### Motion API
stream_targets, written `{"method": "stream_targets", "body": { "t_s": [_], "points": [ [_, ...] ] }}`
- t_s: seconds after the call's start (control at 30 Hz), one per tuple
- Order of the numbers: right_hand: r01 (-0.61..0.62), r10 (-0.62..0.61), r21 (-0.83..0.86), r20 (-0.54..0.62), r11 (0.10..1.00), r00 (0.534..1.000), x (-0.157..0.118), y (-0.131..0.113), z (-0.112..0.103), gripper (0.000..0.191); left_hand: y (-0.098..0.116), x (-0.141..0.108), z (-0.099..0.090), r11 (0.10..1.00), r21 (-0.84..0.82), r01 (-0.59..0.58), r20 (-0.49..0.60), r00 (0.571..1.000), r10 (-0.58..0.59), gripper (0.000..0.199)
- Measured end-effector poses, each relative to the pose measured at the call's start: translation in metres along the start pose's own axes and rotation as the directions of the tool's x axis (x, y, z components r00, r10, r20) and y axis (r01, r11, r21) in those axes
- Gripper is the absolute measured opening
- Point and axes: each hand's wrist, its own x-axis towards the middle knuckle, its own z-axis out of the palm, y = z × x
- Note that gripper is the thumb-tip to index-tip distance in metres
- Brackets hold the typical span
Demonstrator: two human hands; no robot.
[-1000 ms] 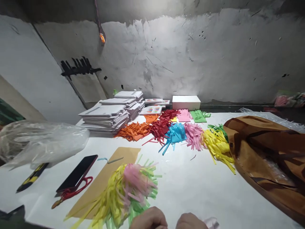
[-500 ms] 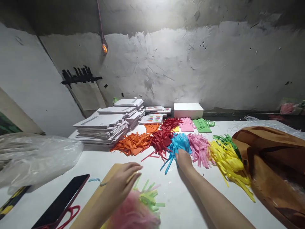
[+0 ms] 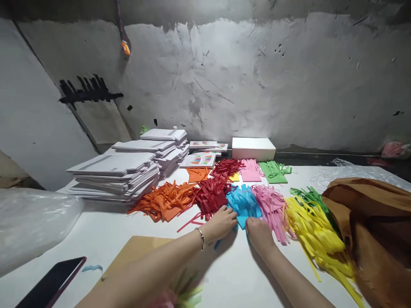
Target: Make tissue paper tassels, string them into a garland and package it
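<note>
A blue pile of fringed tissue paper (image 3: pixel 244 200) lies in the middle of the white table, its strips pointing several ways. My left hand (image 3: pixel 223 222), with a bracelet at the wrist, is closed at the pile's left front edge with blue strips under its fingertips. My right hand (image 3: pixel 259 234) is closed on the pile's front right corner, its fingertips mostly hidden. Between the hands a flat blue edge points toward me. Close by are dark red fringed paper (image 3: pixel 212 196) and pink fringed paper (image 3: pixel 272 209). Under my left forearm a pink and green bunch (image 3: pixel 183 297) is partly hidden.
Orange fringe (image 3: pixel 170 199) and yellow fringe (image 3: pixel 317 226) flank the row. Stacked white booklets (image 3: pixel 117 164) stand at left, a white box (image 3: pixel 253 149) at back. A brown bag (image 3: pixel 375 222) sits right. A phone (image 3: pixel 53 282) and brown sheet (image 3: pixel 138 252) lie front left.
My left hand has moved forward and right, from above the pink and green bunch to the blue fringe. My right hand stays at the blue pile. The view has shifted slightly.
</note>
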Motion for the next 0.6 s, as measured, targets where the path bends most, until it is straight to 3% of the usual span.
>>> {"method": "stream_targets", "body": {
  "t_s": [0.2,0.4,0.47,0.6],
  "points": [
    [-0.034,0.029,-0.051,-0.091,0.998,0.995,0.011,-0.02,-0.004,0.026,-0.038,-0.005,0.0,0.99,0.047,0.131,-0.094,0.988,-0.126,0.017],
    [-0.044,0.038,-0.104,-0.061,0.994,0.997,0.022,-0.024,-0.001,0.013,-0.041,-0.009,-0.009,0.969,0.06,0.239,-0.223,0.95,-0.22,0.02],
    [-0.05,0.044,-0.096,-0.061,0.994,0.997,0.022,-0.02,-0.002,0.016,-0.035,-0.01,-0.01,0.985,0.06,0.163,-0.221,0.964,-0.146,0.024],
    [-0.092,0.085,-0.075,-0.086,0.993,0.993,0.026,-0.021,-0.003,0.023,-0.021,-0.012,-0.006,0.988,0.037,-0.148,-0.109,0.983,0.151,0.011]
  ]
}}
